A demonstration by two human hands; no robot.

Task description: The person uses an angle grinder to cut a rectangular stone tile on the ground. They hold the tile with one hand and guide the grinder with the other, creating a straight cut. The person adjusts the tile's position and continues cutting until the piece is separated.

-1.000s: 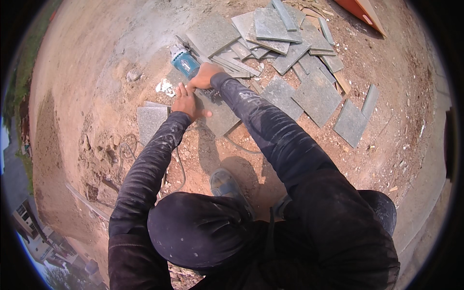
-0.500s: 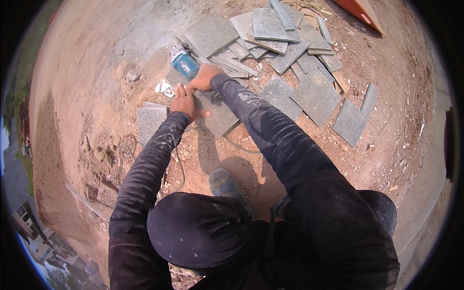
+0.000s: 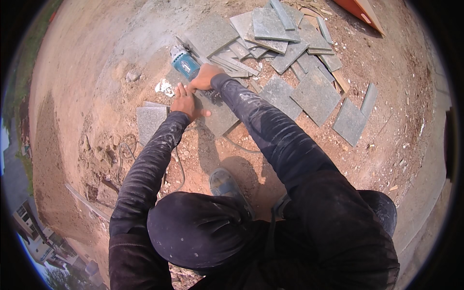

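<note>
My right hand is wrapped round the rear of a teal angle grinder, whose metal head points away to the far left. Its disc is at the far end, beside a grey stone slab, and its edge is hard to make out. My left hand lies with fingers stretched and thumb out on another grey slab, just nearer than the grinder. Its fingertips come close to my right hand, which hides the grinder's handle. Next to my left wrist is a smaller square slab.
Several grey slabs and cut strips lie in a loose pile at the far right. A cable loops over the reddish ground near my left forearm. My shoe stands below the slab. Stones and an orange object lie farther out.
Hardly anything differs. Both hands and the angle grinder keep nearly the same place.
</note>
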